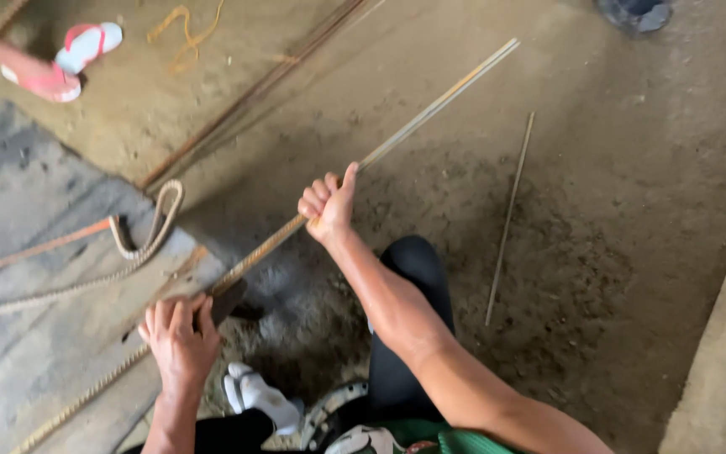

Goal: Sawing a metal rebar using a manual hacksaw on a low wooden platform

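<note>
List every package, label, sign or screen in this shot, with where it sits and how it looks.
None in view. Only a long steel rod gripped by the right hand, a dark tool under the left hand, thin rods, bent rope-like bars and a pink sandal on the dirt floor.

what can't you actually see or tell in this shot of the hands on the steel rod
- Head view: the dark tool under the left hand is mostly covered by the fingers; its kind is unclear.
- The ribbed rod runs past the right hand; its far tip blurs, and its near end is hidden under the left hand.
- The rope leaves the left edge.
- A person's foot in a pink sandal is cut off at the top-left corner.
</note>
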